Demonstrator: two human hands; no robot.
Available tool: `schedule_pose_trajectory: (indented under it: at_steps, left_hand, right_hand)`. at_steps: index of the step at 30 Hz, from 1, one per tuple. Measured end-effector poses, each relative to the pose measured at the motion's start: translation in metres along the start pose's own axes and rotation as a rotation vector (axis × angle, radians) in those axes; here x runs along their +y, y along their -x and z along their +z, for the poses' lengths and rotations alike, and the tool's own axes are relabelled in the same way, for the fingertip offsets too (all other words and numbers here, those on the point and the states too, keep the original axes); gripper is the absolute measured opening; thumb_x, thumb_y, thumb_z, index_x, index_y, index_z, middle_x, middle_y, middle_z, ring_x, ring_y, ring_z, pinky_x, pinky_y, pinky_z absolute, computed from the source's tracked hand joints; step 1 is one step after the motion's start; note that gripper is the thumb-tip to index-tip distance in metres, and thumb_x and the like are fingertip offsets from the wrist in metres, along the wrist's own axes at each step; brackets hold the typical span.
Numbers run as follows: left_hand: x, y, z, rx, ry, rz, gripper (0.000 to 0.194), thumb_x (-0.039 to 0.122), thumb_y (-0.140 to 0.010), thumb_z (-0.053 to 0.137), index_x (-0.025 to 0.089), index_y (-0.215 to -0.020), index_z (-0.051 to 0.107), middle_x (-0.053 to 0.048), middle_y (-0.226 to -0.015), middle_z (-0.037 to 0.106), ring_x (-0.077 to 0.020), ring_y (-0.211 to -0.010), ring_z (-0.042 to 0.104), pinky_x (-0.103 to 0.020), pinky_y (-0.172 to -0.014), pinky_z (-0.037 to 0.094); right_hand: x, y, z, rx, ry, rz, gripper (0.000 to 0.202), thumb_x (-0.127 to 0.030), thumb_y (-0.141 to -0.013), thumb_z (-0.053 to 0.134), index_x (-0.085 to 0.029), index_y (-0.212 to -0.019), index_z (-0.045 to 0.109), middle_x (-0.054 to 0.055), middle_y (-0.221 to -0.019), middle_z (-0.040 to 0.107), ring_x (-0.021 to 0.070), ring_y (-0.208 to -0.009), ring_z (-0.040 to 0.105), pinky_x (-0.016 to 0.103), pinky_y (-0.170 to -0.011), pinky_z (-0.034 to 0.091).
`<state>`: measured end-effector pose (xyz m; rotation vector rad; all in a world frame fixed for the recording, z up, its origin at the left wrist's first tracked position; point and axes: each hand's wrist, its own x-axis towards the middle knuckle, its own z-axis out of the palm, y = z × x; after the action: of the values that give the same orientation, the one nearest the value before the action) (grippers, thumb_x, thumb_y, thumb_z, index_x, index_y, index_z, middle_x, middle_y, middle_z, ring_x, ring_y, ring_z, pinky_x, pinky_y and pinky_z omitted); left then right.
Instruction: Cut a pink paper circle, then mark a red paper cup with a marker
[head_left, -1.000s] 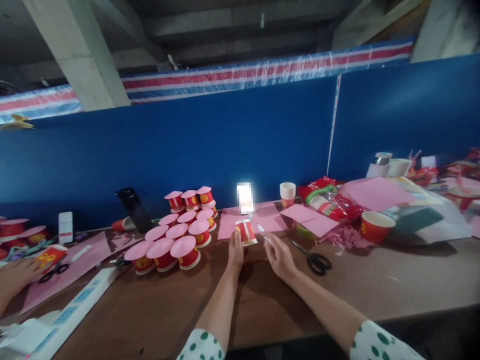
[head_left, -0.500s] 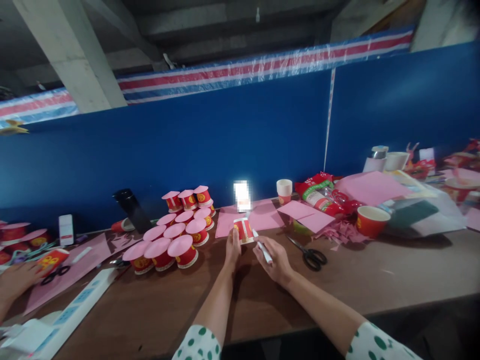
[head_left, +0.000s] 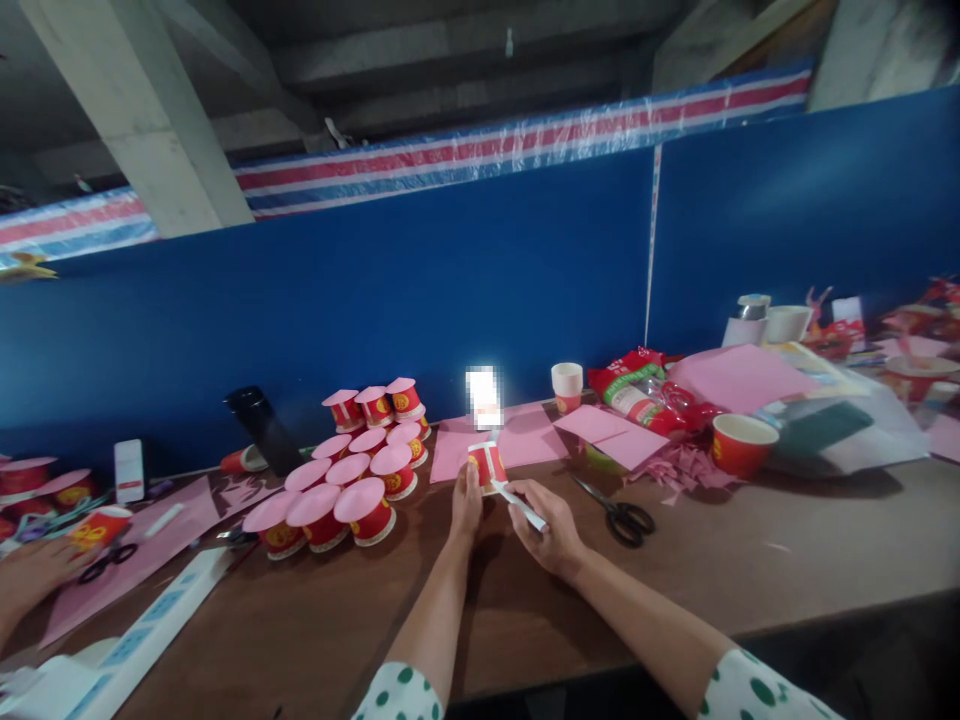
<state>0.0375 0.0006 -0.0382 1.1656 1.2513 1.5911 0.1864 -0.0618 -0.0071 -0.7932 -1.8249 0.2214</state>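
Note:
My left hand [head_left: 466, 503] is wrapped around the side of a red paper cup [head_left: 492, 463] with a pale vertical stripe. In my right hand [head_left: 553, 530] is a white pen [head_left: 529, 508], held slantwise. Its tip reaches the lower edge of the cup; whether they touch I cannot tell. Black-handled scissors [head_left: 624, 518] lie to the right of my right hand. Left of my hands stand several red paper cups [head_left: 369, 520] topped with pink paper discs [head_left: 362, 498]. Behind the held cup are pink paper sheets [head_left: 525, 436] and a bright blurred phone-like screen [head_left: 484, 395].
A black bottle [head_left: 262, 430] leans at the back left. Another person's hand [head_left: 41, 575] holds a red cup [head_left: 101, 527] at far left, near a white power strip [head_left: 154, 632]. Pink scraps [head_left: 686, 468] and a red cup [head_left: 742, 446] sit to the right.
The pen has tilted flatter, its tip now lower against the cup's bottom edge. The held cup has dropped slightly and leans a little more. The view has shifted slightly.

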Motion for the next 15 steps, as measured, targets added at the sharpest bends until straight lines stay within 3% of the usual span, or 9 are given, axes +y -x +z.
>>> schedule_pose_trajectory:
  at_steps: [15]
  left_hand:
    - [0.0029, 0.0030, 0.0016, -0.015, 0.013, 0.026, 0.048, 0.058, -0.076, 0.041, 0.018, -0.098, 0.058, -0.007, -0.088, 0.064, -0.0188, -0.078, 0.059, -0.030, -0.070, 0.046]
  right_hand:
    - [0.0041, 0.0013, 0.0036, -0.021, 0.013, 0.045, 0.021, -0.019, -0.082, 0.045, -0.022, -0.101, 0.054, 0.006, -0.090, 0.062, 0.0189, -0.083, 0.060, 0.029, -0.077, 0.048]
